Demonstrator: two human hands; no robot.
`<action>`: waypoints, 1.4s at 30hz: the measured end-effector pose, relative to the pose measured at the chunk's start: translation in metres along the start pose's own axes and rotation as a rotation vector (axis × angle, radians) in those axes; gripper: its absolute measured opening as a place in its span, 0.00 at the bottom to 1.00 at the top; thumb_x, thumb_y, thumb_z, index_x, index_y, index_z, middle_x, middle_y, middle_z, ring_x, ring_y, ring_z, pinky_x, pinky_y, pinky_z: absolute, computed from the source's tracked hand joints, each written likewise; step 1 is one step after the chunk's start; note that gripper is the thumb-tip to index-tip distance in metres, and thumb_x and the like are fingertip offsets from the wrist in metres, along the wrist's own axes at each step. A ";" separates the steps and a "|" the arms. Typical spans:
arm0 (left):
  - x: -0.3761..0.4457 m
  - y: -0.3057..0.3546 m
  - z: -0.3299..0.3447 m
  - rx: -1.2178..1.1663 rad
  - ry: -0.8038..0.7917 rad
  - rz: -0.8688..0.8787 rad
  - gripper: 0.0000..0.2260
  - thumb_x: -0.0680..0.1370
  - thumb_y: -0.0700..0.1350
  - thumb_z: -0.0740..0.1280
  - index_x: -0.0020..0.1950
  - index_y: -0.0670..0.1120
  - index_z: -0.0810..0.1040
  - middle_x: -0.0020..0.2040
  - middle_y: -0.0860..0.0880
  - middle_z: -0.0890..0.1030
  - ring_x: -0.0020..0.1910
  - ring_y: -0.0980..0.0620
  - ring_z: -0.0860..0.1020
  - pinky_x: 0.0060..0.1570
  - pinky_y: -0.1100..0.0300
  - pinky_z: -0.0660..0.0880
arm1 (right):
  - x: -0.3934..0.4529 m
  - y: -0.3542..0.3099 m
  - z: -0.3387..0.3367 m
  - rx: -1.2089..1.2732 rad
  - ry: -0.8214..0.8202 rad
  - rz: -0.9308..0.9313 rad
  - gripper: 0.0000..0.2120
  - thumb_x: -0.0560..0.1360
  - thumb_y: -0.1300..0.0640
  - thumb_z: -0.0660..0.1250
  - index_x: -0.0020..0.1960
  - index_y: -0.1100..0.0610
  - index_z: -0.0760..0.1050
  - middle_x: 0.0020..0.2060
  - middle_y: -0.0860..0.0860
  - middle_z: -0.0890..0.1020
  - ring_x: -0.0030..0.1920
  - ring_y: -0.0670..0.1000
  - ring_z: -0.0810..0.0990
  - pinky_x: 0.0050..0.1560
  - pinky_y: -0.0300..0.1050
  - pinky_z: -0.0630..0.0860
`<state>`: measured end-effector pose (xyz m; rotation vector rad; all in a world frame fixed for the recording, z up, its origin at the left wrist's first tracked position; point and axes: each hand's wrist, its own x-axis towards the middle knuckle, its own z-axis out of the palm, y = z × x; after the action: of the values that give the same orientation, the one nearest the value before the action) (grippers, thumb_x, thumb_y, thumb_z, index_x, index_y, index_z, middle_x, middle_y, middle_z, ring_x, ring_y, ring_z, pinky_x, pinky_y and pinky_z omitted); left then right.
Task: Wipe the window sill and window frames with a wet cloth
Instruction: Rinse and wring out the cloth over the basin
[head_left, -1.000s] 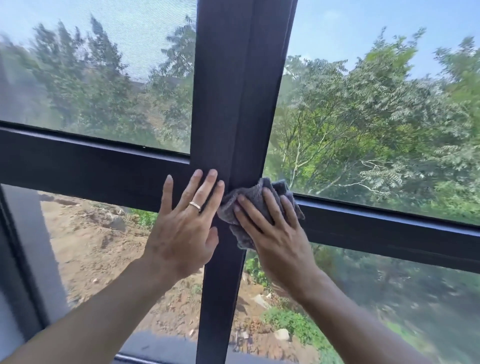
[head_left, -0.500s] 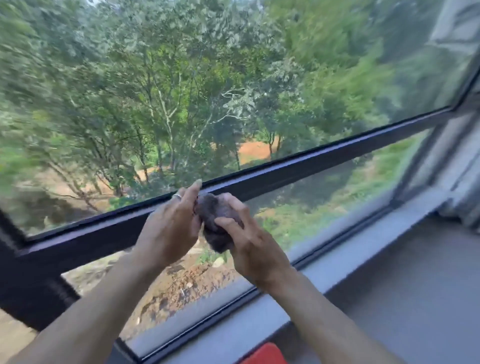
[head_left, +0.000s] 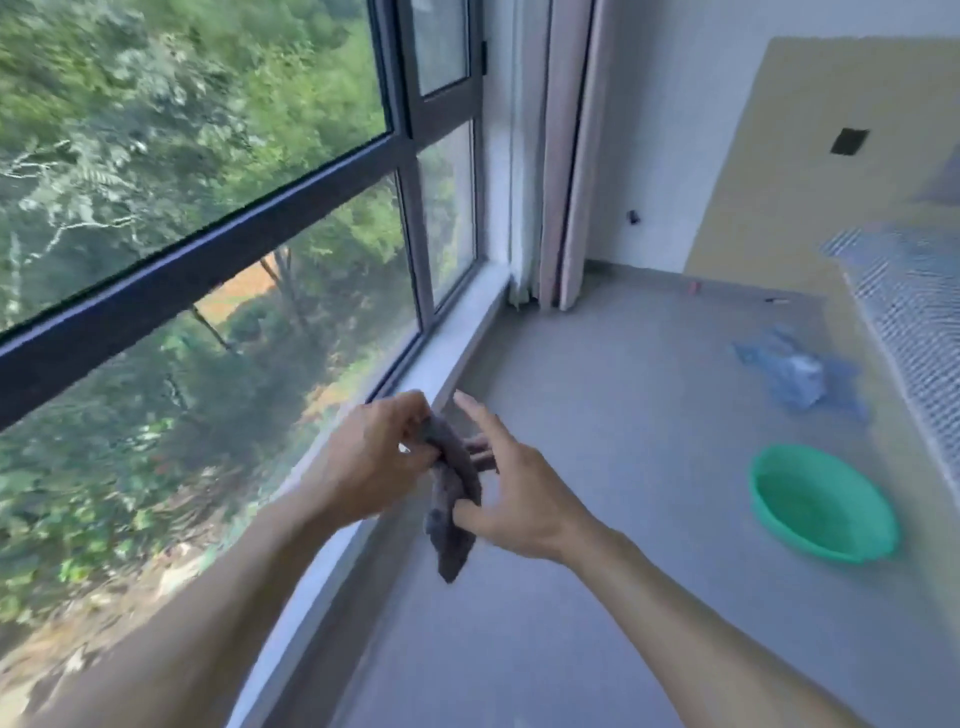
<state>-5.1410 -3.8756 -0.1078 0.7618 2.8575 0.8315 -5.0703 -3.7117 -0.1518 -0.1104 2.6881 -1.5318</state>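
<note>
The cloth (head_left: 452, 499) hangs bunched between both hands above the sill (head_left: 457, 338): left hand (head_left: 374, 462) pinches its top, right hand (head_left: 519, 493) grips its middle.

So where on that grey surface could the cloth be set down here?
Bare grey surface runs between the white window sill and the green basin, and nearer the camera below the basin. It is crowded towards the far right, around the blue plastic bag and patterned mat. Both hands, left hand and right hand, hold the cloth.
</note>
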 end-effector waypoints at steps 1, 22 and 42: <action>0.020 0.020 0.015 -0.002 -0.046 0.018 0.03 0.68 0.47 0.67 0.38 0.53 0.73 0.39 0.51 0.81 0.42 0.46 0.80 0.43 0.50 0.77 | 0.002 0.018 -0.023 0.042 0.012 0.040 0.34 0.69 0.54 0.68 0.72 0.36 0.62 0.53 0.37 0.79 0.54 0.39 0.78 0.53 0.31 0.73; 0.418 0.345 0.480 0.059 -0.780 0.323 0.10 0.80 0.47 0.60 0.44 0.44 0.77 0.47 0.46 0.78 0.45 0.47 0.75 0.44 0.56 0.71 | -0.011 0.473 -0.428 -0.065 0.794 0.734 0.10 0.68 0.56 0.66 0.30 0.48 0.69 0.34 0.49 0.75 0.40 0.52 0.74 0.39 0.41 0.66; 0.574 0.376 1.133 0.292 -1.027 0.403 0.14 0.77 0.55 0.68 0.53 0.45 0.76 0.50 0.43 0.79 0.51 0.43 0.77 0.41 0.56 0.68 | -0.069 1.112 -0.496 0.046 0.818 1.147 0.04 0.76 0.57 0.66 0.50 0.54 0.77 0.47 0.54 0.82 0.52 0.59 0.79 0.49 0.47 0.74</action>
<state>-5.2516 -2.7753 -0.8371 1.3243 1.9154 -0.0376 -5.0821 -2.7156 -0.8558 1.9997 2.1972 -1.2844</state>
